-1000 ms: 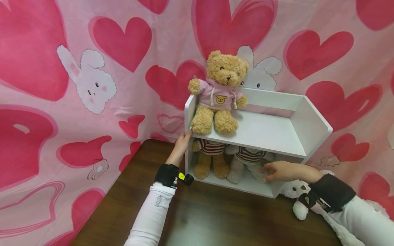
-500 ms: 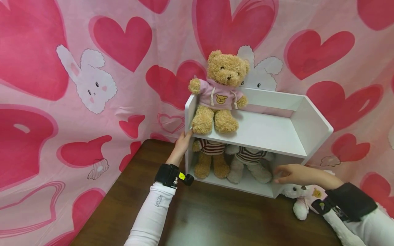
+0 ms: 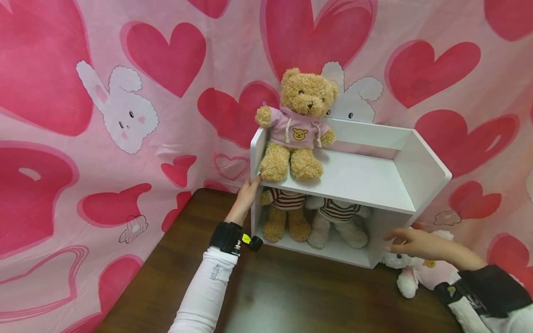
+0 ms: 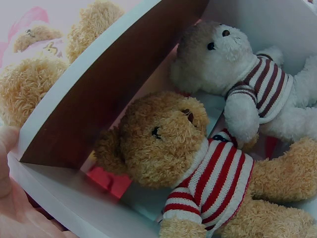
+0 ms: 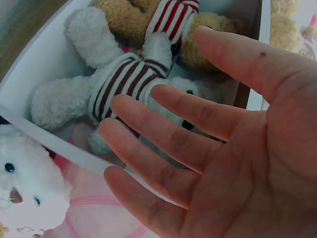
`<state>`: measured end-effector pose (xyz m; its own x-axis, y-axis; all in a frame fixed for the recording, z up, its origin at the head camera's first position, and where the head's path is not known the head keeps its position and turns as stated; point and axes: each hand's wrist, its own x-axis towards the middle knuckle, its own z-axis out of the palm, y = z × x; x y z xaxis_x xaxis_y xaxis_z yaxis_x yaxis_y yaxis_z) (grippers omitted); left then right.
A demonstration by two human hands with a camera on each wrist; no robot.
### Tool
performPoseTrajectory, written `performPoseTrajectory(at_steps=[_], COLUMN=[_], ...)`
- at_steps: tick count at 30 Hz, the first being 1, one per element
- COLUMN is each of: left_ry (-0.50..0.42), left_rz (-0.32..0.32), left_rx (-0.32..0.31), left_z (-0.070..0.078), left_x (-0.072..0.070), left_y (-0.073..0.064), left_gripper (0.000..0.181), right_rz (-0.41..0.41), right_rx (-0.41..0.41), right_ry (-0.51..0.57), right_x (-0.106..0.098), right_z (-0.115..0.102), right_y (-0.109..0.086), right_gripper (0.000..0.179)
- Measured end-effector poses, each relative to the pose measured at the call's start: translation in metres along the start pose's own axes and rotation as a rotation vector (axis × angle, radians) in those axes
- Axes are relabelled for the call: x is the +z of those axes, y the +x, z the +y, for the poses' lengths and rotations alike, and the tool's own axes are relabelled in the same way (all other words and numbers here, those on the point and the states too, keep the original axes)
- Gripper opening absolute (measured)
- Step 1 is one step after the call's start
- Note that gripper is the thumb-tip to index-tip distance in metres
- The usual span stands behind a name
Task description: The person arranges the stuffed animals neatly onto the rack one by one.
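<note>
My left hand (image 3: 244, 196) grips the left side panel of a white two-tier shelf (image 3: 358, 178), thumb near the upper board's corner. Fingers spread and holding nothing, my right hand (image 3: 420, 243) hovers by the shelf's right side. In the lower compartment a brown teddy bear (image 4: 163, 144) in a red-striped sweater sits beside a white teddy bear (image 4: 213, 59) in a dark-striped one; the upper board hides their heads in the head view. On top, at the left end, sits a tan teddy bear (image 3: 301, 125) in a pink hoodie.
Right of the shelf, a white plush toy (image 3: 405, 275) in a pink top lies on the dark wooden table (image 3: 266, 296), partly covered by my right arm. A pink heart-print cloth (image 3: 166, 115) hangs behind everything.
My right hand has drawn back from the white bear's leg, out of the lower compartment and to the right. My left hand has stayed in place on the shelf.
</note>
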<state>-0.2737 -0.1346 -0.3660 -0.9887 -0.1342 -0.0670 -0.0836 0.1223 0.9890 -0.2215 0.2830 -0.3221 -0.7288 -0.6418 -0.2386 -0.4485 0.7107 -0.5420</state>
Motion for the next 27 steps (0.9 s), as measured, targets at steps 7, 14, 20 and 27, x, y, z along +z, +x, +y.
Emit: performPoseTrajectory(at_steps=[7,14,20,27], left_ry=[-0.005,-0.012,-0.010,-0.027], left_rz=[-0.001,-0.008,0.004,0.004], left_rx=[0.010,0.001,0.020,0.047], left_z=[-0.001,-0.001,0.000,-0.002], left_x=[-0.001,-0.001,0.000,0.001], left_y=[-0.001,0.000,-0.001,0.000], left_gripper=[0.070,0.070,0.069,0.067], right_rz=[0.027,0.067,0.065,0.083], right_rx=[0.017,0.056,0.156,0.172], right_ry=[0.002,-0.020,0.035,0.034], right_x=[0.002,0.001,-0.002,-0.005], right_z=[0.017,0.034,0.044,0.049], right_y=[-0.008,-0.017,-0.025,-0.033], right_gripper=[0.037,0.037,0.042,0.043])
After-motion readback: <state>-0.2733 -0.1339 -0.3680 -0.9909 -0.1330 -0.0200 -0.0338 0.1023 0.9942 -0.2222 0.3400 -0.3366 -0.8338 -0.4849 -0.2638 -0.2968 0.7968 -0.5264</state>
